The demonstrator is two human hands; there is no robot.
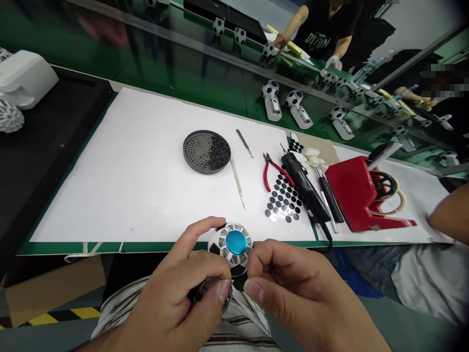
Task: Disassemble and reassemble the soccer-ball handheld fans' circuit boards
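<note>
My left hand (179, 283) grips a round black-and-white football-patterned casing (231, 247) with a blue metallic cap, and a small metal part shows below it, partly hidden by my fingers. My right hand (293, 288) pinches the casing's lower right edge between thumb and fingers. Beyond my hands, on a white paper sheet (128, 166), lie a sheet of black round stickers (283, 198), red-handled pliers (274, 171), a pointed steel tool (237, 182), tweezers (244, 143) and a round grey tray (207, 151) holding small black pieces.
A black power tool (306, 188) and a red tape dispenser (361, 193) sit to the right. Football-headed units (271, 100) stand on the green bench behind. A co-worker's gloved hand (333, 62) works across it, and another person's forearm (449, 208) enters at right.
</note>
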